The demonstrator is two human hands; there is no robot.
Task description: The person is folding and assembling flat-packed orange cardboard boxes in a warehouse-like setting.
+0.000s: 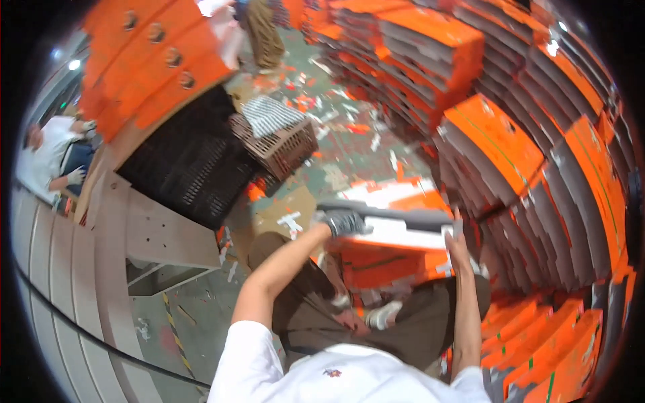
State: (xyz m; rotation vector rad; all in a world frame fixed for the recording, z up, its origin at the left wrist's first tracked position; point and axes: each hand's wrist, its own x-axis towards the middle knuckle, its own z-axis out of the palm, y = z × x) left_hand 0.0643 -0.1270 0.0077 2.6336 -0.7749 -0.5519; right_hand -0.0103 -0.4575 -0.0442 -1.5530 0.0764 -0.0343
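Observation:
A long grey panel [420,217], seen nearly edge-on, lies across in front of me between my two hands. My left hand [344,223], in a dark grey glove, is closed on the panel near its left end. My right hand [458,243] is closed at the right end, next to a small white piece; its fingertips are partly hidden. Directly below the panel are white and orange sheets [393,267], between my spread knees. It is hard to tell whether the panel is joined to them.
Tall stacks of orange and grey box-like pieces [494,141] rise at the right. A brown crate [289,149] with a striped cloth and a black crate [195,168] stand at the left. Scraps litter the green floor [329,127]. A gloved co-worker [57,158] is at the far left.

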